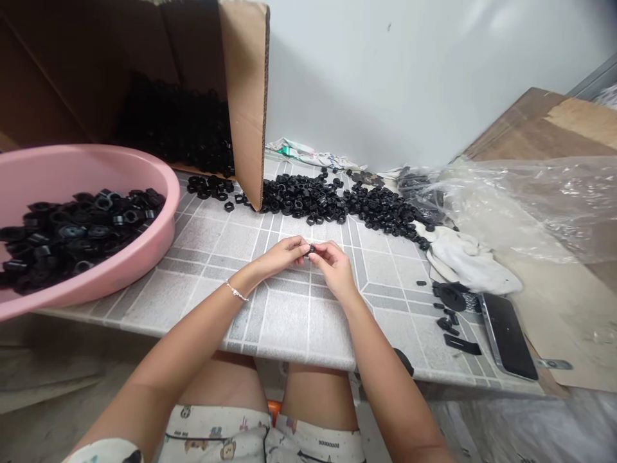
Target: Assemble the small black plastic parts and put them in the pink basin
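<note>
The left hand [282,254] and right hand [332,267] are pinching a small black nut [311,251] between closed fingertips, seemingly holding it up for close handling above the tiled counter [289,315], with the pink basin [166,193] on the left and loose nuts [308,200] spreading along the far side.

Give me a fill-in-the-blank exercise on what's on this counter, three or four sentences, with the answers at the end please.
The small hex nut pinched between the left hand and the right hand is ____. The bracelet sits on the person's ____ wrist. The basin holding more hex nuts is ____. The upright flap of the box behind it is made of ____.
Missing words: black; left; pink; cardboard.
</note>
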Tool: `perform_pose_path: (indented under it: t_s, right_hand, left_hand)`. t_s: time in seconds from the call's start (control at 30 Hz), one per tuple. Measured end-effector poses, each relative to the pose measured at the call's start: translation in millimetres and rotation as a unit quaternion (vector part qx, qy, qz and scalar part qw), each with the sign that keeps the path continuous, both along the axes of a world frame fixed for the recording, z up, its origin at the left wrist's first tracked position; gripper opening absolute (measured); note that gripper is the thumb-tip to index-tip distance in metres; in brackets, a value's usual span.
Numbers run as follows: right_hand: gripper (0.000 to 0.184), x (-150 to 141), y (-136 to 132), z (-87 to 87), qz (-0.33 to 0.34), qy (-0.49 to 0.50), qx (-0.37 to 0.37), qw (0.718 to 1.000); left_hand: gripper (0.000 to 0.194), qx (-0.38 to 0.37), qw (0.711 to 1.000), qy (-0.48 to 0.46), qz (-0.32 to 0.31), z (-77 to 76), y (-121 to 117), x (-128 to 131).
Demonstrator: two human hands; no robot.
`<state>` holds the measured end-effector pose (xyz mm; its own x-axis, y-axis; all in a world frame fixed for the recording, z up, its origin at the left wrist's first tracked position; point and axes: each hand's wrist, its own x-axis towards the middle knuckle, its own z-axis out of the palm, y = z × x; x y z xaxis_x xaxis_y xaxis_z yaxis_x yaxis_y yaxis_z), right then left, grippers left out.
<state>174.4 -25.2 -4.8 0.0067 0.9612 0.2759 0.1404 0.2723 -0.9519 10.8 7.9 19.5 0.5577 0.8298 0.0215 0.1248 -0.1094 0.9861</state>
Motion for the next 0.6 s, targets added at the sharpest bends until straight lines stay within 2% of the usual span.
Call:
perform_pose_path:
  t_s: [0.13, 0.3, 0.37, 0.5, 0.6]
  right_hand:
    - [0.022, -1, -3, 5.4, -0.025, -0.044, 0.039, 0.998]
    - [0.034, -7, -6, 13.5, -0.071, -0.097, 0.088, 0.989]
    - [0.037, -8, -7, 14.4, -0.071, -0.125, 0.104, 0.984]
    - [0.02, -6, -7, 11.8, -0.096, -0.192, 0.146, 0.966]
    - [0.014, -3, -7, 10.5, -0.109, -0.248, 0.163, 0.949]
  left_hand:
    - [0.039, -0.088, 0.993, -0.072, -0.026, -1.3, 0, 2]
    - [0.037, -0.174, 0.968, -0.183, 0.006, 1.1, -3, 13]
    - [0.039, -0.187, 0.963, -0.194, 0.005, 0.9, -5, 16]
    - [0.046, -0.21, 0.961, -0.178, -0.012, -3.1, -11, 21]
    - [0.048, -0.217, 0.96, -0.174, -0.011, -5.2, -14, 22]
